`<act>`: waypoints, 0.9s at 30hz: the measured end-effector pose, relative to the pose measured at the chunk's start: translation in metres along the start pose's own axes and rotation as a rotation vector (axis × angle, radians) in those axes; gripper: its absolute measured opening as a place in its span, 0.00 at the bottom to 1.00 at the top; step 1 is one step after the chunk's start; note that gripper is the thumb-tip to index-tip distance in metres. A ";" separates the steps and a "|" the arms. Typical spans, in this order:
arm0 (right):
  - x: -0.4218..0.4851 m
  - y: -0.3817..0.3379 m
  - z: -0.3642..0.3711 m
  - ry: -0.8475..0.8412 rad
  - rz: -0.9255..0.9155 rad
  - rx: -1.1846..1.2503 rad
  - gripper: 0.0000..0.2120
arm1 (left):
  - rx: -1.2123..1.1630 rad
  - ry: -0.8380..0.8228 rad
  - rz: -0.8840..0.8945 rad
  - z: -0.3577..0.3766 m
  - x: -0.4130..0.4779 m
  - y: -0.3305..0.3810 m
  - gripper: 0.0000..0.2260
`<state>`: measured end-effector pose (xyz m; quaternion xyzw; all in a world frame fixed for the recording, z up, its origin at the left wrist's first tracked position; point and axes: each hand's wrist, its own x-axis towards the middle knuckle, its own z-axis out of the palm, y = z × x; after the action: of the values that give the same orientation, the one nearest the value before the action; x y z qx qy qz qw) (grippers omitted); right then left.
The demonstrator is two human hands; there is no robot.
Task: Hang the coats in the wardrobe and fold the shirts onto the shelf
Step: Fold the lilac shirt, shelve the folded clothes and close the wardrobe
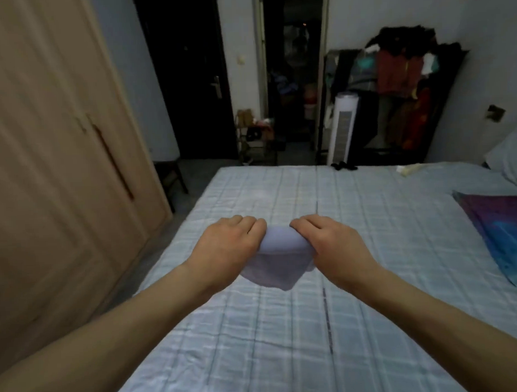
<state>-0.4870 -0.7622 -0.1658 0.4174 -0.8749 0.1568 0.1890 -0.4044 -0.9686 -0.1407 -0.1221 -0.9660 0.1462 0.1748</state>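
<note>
Head camera looks down over a bed (286,341) with a pale blue checked cover, and I stand as if at its near edge. Above the middle of the bed a person holds a small pale shirt (278,265), already folded into a short bundle. The left hand (229,246) pinches its left upper corner and the right hand (332,246) pinches the right one. The fingers (252,225) of both hands are curled down over the top edge, knuckles up. The two hands are close together, with only a little cloth showing between them.

The long side of the shirt runs from left to right across the bed. The rest of it hangs down below the hands, on the person's side of the fingers. Whether the lowest corner touches the cover I cannot tell. Both hands are equally near to the shirt, so neither one leads.

The wardrobe (60,173) stands along the left side of the bed, and its doors look closed. The left hand is the nearer one to it. I think one hand must let go to open a door before the shirt can go onto a shelf. A clothes rack (403,97) stands beyond the far end of the bed.
</note>
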 end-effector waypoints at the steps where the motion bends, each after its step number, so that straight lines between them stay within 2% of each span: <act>1: 0.007 -0.012 -0.007 0.003 -0.040 0.011 0.23 | 0.024 0.010 -0.029 -0.013 -0.012 -0.007 0.15; 4: 0.028 -0.052 -0.020 -0.017 -0.152 0.038 0.33 | 0.097 0.014 -0.128 -0.048 -0.053 -0.029 0.13; 8: 0.055 -0.120 -0.020 0.023 -0.307 0.104 0.36 | 0.146 -0.020 -0.248 -0.088 -0.121 -0.056 0.15; 11: 0.072 -0.182 -0.012 0.113 -0.445 0.177 0.32 | 0.187 -0.040 -0.358 -0.118 -0.180 -0.074 0.13; 14: 0.084 -0.254 -0.001 0.229 -0.582 0.295 0.21 | 0.252 -0.068 -0.501 -0.142 -0.247 -0.091 0.13; 17: 0.090 -0.333 0.010 0.291 -0.698 0.410 0.16 | 0.309 -0.092 -0.627 -0.161 -0.320 -0.106 0.14; 21: 0.088 -0.451 0.021 0.300 -0.839 0.499 0.11 | 0.361 -0.100 -0.765 -0.188 -0.427 -0.124 0.16; 27: 0.071 -0.621 0.033 0.222 -0.989 0.632 0.13 | 0.509 -0.124 -0.919 -0.228 -0.583 -0.146 0.15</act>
<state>-0.0443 -1.1981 -0.0898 0.7924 -0.4626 0.3457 0.1966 0.1834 -1.2162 -0.0651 0.3689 -0.8625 0.2912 0.1875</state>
